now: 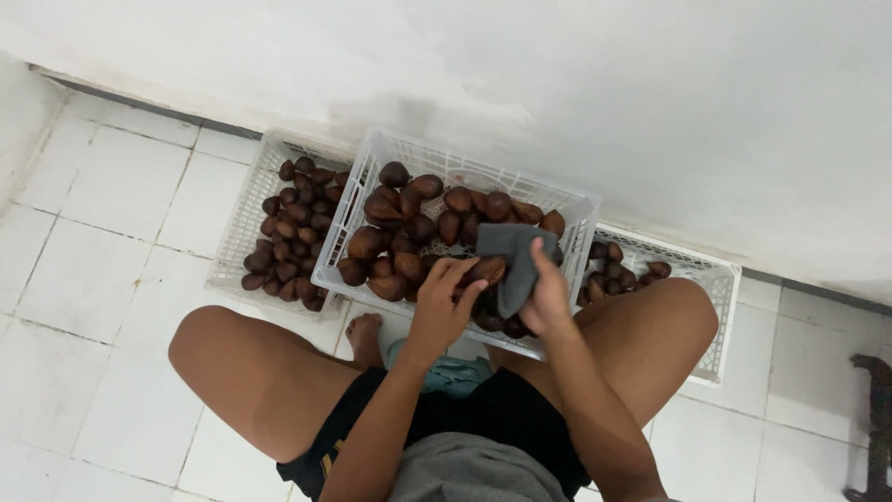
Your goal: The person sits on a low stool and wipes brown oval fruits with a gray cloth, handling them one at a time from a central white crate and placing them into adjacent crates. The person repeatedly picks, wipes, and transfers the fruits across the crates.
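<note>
Fruit (pixel 485 270), brown and scaly, sits gripped in the left hand (pixel 441 302) over the middle crate (pixel 362 181). The right hand (pixel 546 296) grips a grey cloth (pixel 509 251) touching that fruit. 2 more crates, left (pixel 243 209) and right (pixel 720 307), hold fruit on the tiled floor (pixel 93 232).

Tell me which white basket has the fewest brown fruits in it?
The right basket, partly hidden behind the person's knee. It shows only a small cluster of brown fruits, while the middle basket and the left basket hold big piles.
</note>
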